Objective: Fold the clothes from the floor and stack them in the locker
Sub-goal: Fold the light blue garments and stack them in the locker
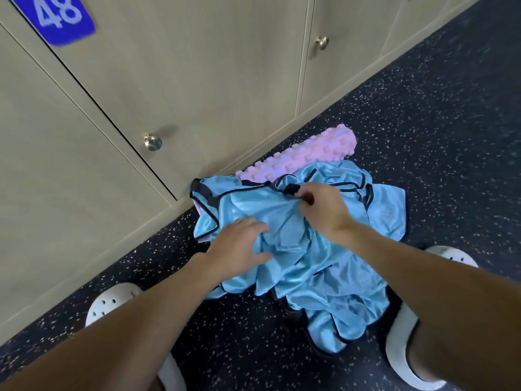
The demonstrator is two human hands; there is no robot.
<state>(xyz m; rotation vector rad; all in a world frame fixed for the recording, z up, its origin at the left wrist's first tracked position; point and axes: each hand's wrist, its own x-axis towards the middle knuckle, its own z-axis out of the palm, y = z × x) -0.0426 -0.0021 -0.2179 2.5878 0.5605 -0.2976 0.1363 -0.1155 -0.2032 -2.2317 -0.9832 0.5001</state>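
Two hands on heap of light-blue mesh clothes [298, 263], down on speckled floor [423, 131] just before shut locker [197, 80] doors. Left hand [239, 245]: fingers spread, resting on fabric. Right hand [321, 207]: pinching a black-trimmed edge. Pink foam roller [310, 153] behind the heap, touching it.

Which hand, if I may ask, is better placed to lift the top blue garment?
Probably the right hand: it pinches the blue garment by its black trim, while the left hand only rests on the fabric.
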